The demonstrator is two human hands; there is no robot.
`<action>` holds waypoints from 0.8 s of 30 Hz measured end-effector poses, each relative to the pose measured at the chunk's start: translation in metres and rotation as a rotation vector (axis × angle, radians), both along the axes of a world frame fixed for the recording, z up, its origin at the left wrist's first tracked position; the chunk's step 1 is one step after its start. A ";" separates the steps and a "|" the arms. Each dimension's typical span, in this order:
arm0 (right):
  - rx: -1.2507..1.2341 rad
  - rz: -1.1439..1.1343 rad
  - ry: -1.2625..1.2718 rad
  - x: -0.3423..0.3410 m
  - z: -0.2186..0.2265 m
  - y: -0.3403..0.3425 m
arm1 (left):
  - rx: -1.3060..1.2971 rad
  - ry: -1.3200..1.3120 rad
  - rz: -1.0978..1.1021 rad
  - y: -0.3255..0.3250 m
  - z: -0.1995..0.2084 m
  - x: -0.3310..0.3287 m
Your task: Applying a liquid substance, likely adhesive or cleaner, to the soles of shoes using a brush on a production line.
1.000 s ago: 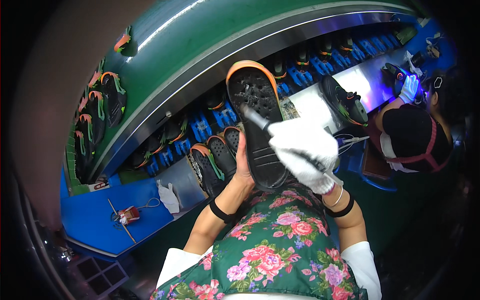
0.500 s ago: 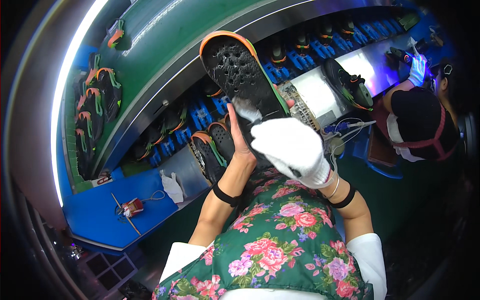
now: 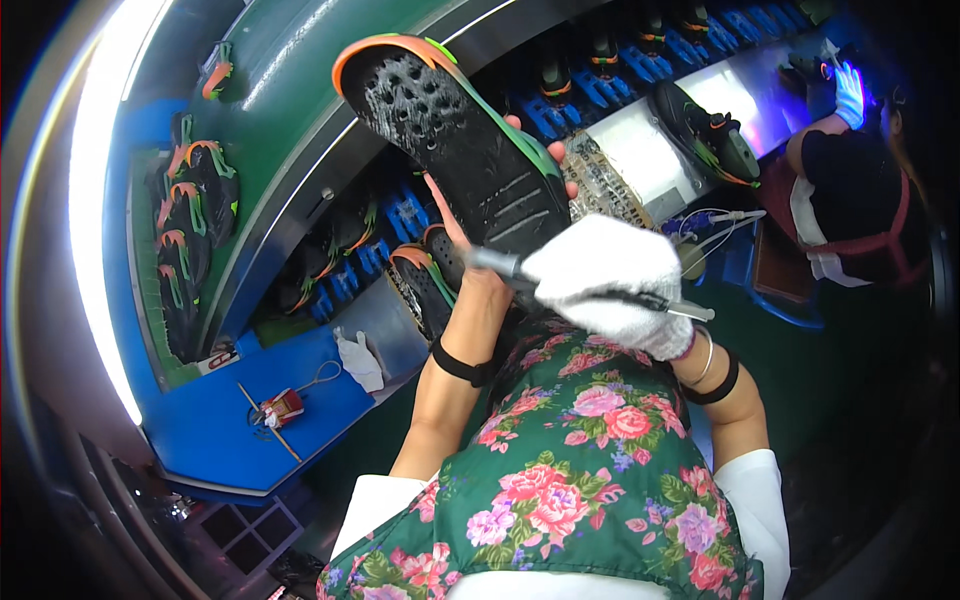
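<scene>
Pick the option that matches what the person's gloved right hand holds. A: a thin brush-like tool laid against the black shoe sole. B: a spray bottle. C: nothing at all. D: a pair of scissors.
A: the white-gloved right hand grips a thin tool whose tip lies against the black shoe sole, which the left hand holds up.

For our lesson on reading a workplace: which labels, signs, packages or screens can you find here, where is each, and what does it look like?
Label: small white tag with red, lying at the edge of the blue bench beside the green conveyor, left of the left hand.
No packages, signs or screens can be made out.
</scene>
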State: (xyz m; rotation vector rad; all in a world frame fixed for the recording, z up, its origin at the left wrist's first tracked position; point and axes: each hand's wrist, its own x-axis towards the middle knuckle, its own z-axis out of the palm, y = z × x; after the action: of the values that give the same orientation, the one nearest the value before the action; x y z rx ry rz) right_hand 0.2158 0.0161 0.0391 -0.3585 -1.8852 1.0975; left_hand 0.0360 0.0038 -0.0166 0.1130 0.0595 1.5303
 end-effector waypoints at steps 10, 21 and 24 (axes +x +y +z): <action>0.006 0.075 -0.004 0.009 -0.008 -0.001 | 0.095 -0.008 -0.125 -0.002 -0.005 -0.010; 0.017 0.051 -0.093 0.007 -0.023 -0.004 | 0.075 0.106 -0.201 -0.008 -0.016 -0.029; 0.216 0.084 -0.108 0.001 -0.026 -0.016 | 0.033 0.161 -0.295 -0.008 -0.018 -0.038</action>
State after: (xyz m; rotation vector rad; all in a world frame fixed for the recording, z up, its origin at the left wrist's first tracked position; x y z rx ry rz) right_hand 0.2164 0.0005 0.0134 -0.2206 -2.1090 0.9327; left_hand -0.0022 -0.0044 -0.0344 0.2599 0.1396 1.2260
